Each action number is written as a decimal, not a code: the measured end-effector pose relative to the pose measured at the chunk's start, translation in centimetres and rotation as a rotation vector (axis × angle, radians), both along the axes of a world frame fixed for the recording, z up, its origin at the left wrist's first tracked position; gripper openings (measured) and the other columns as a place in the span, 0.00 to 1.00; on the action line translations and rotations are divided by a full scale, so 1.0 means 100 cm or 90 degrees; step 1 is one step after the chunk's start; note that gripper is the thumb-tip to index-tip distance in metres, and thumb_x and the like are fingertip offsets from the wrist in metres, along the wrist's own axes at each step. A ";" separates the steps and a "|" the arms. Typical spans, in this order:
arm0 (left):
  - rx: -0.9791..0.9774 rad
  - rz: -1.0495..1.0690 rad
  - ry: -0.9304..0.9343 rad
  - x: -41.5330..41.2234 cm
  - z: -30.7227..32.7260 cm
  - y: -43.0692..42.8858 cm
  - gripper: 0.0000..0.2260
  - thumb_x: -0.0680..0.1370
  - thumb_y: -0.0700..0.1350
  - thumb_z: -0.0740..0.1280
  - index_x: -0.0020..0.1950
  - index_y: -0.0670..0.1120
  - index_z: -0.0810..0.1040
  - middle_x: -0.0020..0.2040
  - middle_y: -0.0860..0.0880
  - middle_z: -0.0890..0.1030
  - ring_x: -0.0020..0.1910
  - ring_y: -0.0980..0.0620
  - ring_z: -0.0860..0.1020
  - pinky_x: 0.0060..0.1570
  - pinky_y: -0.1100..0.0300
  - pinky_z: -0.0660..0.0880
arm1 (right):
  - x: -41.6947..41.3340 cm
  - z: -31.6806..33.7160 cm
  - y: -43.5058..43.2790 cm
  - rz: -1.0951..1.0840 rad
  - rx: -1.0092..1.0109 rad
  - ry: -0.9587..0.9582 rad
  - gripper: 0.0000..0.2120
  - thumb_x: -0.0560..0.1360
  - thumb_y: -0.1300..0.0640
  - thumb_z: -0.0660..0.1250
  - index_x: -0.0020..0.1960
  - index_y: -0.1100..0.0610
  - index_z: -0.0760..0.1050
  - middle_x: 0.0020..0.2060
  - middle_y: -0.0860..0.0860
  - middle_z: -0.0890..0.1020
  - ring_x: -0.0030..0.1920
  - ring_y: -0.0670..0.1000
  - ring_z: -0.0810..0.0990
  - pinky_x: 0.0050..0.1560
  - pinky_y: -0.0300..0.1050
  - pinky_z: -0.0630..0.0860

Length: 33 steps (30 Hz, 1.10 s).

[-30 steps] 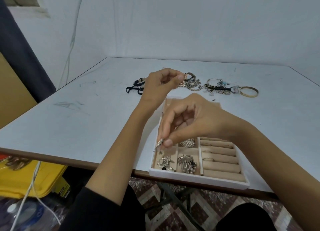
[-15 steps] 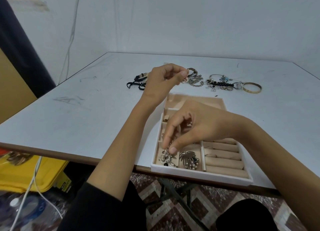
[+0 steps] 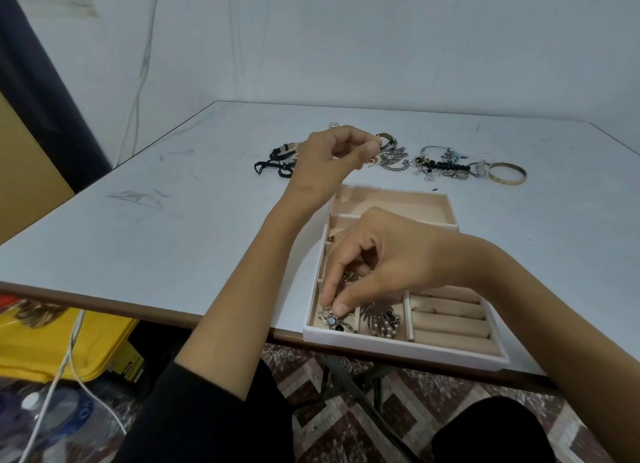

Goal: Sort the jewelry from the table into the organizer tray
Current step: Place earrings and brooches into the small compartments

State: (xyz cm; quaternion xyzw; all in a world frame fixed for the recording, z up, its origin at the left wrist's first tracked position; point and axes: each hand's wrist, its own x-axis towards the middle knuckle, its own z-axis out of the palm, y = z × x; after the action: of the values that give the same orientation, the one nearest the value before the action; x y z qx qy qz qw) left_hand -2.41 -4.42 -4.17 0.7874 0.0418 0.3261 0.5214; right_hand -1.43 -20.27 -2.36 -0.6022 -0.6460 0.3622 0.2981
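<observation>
The right hand (image 3: 381, 265) reaches down into the white-rimmed, beige-lined organizer tray (image 3: 398, 346) at the near edge of the pale table (image 3: 173, 227). Its thumb and forefinger pinch a silver ornament with a pale stone (image 3: 333, 320) in the near-left compartment, beside a silver leaf-shaped brooch (image 3: 379, 318). The left hand (image 3: 332, 161) hangs above the table with curled fingers, thumb against forefinger; I cannot tell whether it holds anything. Beyond the tray lie black cords (image 3: 277, 161), chains (image 3: 391, 160) and a gold bangle (image 3: 507, 173).

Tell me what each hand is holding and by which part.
The right hand pinches the silver brooch by its upper edge. The left hand is curled; whether it holds anything cannot be told.
</observation>
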 end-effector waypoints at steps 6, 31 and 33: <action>0.010 -0.008 0.000 0.001 0.000 0.001 0.04 0.77 0.41 0.69 0.49 0.41 0.82 0.38 0.52 0.81 0.35 0.57 0.75 0.41 0.68 0.71 | 0.001 -0.007 0.005 0.013 0.056 -0.034 0.08 0.67 0.66 0.76 0.46 0.65 0.84 0.41 0.56 0.84 0.36 0.41 0.77 0.40 0.29 0.69; 0.027 -0.025 0.027 0.000 0.000 -0.002 0.04 0.76 0.40 0.69 0.50 0.43 0.81 0.41 0.49 0.82 0.40 0.54 0.77 0.47 0.64 0.75 | 0.020 -0.028 -0.053 -0.489 0.291 -0.087 0.11 0.74 0.60 0.71 0.53 0.48 0.82 0.54 0.42 0.82 0.57 0.40 0.78 0.58 0.39 0.75; 0.031 -0.024 0.032 0.000 0.000 -0.003 0.04 0.77 0.39 0.69 0.51 0.42 0.82 0.41 0.50 0.82 0.41 0.56 0.78 0.47 0.67 0.75 | 0.019 -0.036 -0.068 -0.579 0.308 -0.072 0.12 0.75 0.62 0.69 0.55 0.48 0.81 0.56 0.41 0.81 0.58 0.38 0.76 0.58 0.34 0.73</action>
State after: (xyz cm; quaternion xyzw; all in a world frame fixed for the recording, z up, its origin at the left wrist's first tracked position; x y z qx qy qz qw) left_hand -2.42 -4.69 -4.13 0.8085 0.0321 0.2973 0.5068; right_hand 0.44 -27.05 -5.94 -0.7549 -0.3991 0.0030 0.5205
